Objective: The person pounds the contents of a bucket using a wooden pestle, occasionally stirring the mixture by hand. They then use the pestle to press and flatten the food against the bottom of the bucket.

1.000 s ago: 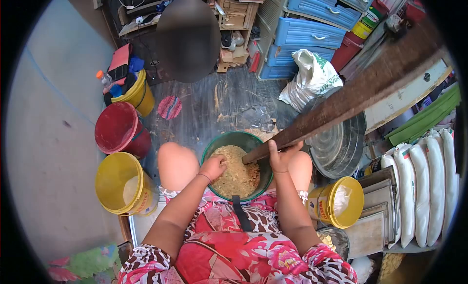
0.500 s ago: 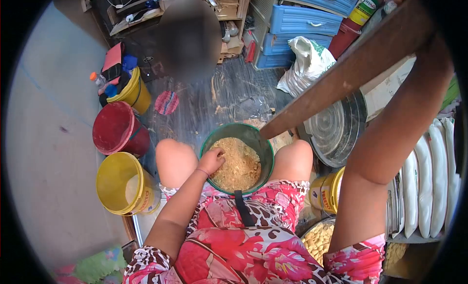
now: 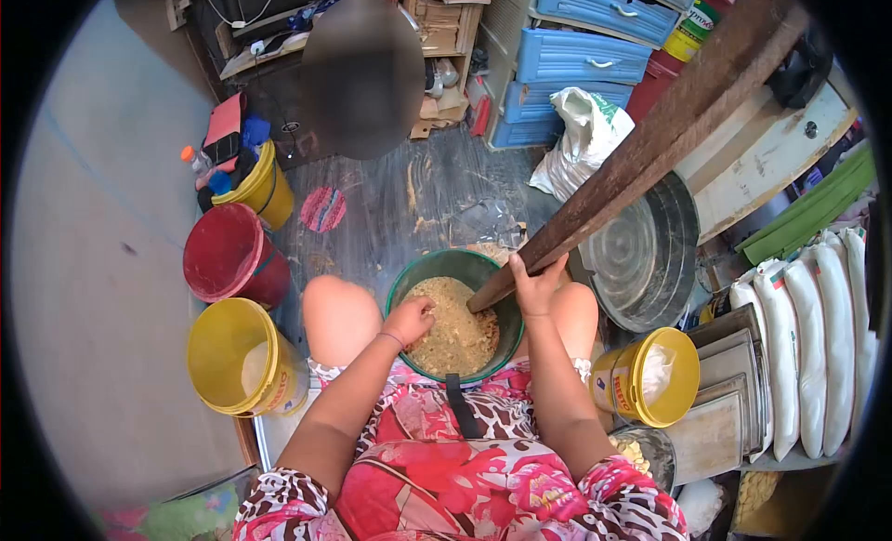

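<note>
A green bucket [image 3: 511, 353] stands between my knees with coarse, light-brown crumbs [image 3: 455, 341] inside. My left hand [image 3: 409, 322] rests on the crumbs at the bucket's left side, its fingers curled down; whatever is in them is hidden. A long, thick wooden pole [image 3: 632, 174] slants from the upper right into the bucket, its lower end touching the crumbs. Around the lower part of this pole, just above the rim, my right hand [image 3: 537, 285] is closed, thumb on the left side.
Yellow buckets [image 3: 228, 355] and a red bucket [image 3: 223, 253] stand at the left. To the right are another yellow bucket [image 3: 671, 378], a large round black basin [image 3: 646, 253], stacked trays [image 3: 711, 425] and filled white bags [image 3: 808, 355]. A white sack [image 3: 581, 137] sits near blue drawers [image 3: 585, 58].
My right hand has come down from high on the pole to just above the bucket. The pole's end has moved down from the rim into the crumbs. My left hand stays in the bucket.
</note>
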`<state>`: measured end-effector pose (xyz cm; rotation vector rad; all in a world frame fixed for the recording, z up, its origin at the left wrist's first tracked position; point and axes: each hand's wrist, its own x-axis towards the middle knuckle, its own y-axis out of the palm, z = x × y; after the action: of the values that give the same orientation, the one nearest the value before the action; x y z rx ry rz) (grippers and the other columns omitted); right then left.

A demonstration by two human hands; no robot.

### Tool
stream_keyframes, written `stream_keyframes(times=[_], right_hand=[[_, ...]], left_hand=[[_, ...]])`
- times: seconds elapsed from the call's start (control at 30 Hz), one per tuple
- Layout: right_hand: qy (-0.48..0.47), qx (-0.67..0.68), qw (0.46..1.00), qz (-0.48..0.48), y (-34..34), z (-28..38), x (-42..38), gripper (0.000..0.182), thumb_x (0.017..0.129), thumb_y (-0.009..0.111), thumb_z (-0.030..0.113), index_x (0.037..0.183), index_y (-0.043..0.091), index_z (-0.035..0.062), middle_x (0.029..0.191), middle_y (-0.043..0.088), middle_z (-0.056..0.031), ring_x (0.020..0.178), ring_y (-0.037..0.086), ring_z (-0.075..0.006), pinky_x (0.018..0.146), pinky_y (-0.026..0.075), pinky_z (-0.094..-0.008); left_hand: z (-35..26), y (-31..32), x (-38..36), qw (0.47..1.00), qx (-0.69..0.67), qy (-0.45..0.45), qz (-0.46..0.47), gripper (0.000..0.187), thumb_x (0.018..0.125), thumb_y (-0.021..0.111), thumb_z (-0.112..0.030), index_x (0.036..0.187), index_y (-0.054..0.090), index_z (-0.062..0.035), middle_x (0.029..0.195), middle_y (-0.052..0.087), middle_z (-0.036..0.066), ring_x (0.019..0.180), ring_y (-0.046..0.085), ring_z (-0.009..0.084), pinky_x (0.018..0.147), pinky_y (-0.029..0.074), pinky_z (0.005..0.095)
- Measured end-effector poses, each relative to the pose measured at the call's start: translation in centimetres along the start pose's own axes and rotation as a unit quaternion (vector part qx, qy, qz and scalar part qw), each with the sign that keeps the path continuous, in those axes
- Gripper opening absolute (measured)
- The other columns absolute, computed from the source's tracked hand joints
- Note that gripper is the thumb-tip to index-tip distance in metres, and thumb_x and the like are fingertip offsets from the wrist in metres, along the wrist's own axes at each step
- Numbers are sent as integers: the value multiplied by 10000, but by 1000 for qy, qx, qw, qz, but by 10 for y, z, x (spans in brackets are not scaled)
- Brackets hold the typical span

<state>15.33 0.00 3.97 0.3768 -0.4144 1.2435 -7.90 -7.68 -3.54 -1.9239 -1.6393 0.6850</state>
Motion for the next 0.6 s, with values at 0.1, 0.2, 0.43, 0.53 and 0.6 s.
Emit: stream_keyframes(times=[0.1, 0.2, 0.43, 0.53, 0.6], right_hand=[[-48, 60, 996, -53, 1, 41, 8, 722, 710, 751, 148, 1237, 276, 11, 1163, 397, -116, 1071, 428, -210, 945, 342, -359], [-113, 58, 992, -3, -8, 72, 42, 776, 733, 712, 158, 1292, 193, 18, 988, 467, -108, 860, 502, -190, 788, 422, -327], [-269, 131, 939, 168, -33, 327, 199, 373, 841, 585, 321, 1006, 493, -1, 764, 579, -139, 612, 580, -218, 564, 491, -319], [-407, 67, 904, 116, -15, 380, 239, 432, 781, 625, 489, 822, 578, 61, 592, 561, -41, 451, 559, -136, 448, 486, -256], [-287, 167, 806, 490, -82, 387, 365, 426, 783, 623, 487, 810, 579, 65, 590, 561, -39, 446, 555, -139, 451, 484, -253]], left_hand=[[6, 2, -1, 1000, 0, 13, -9, 257, 752, 593, -182, 958, 598, -27, 951, 605, 173, 863, 606, 306, 766, 487, 361], [9, -1, 1, 1000, -12, -14, 10, 289, 749, 611, -203, 978, 600, -27, 967, 611, 183, 916, 588, 325, 812, 462, 385], [13, 4, 0, 1000, 4, 4, 3, 247, 757, 610, -181, 943, 604, -18, 933, 618, 159, 868, 604, 297, 784, 481, 362], [14, 5, 2, 1000, -3, 0, -4, 250, 755, 612, -183, 943, 606, -19, 923, 623, 158, 871, 604, 295, 789, 477, 365], [10, 4, 1, 1000, -10, -5, -13, 251, 753, 614, -185, 942, 608, -19, 926, 621, 159, 869, 602, 297, 787, 476, 368]])
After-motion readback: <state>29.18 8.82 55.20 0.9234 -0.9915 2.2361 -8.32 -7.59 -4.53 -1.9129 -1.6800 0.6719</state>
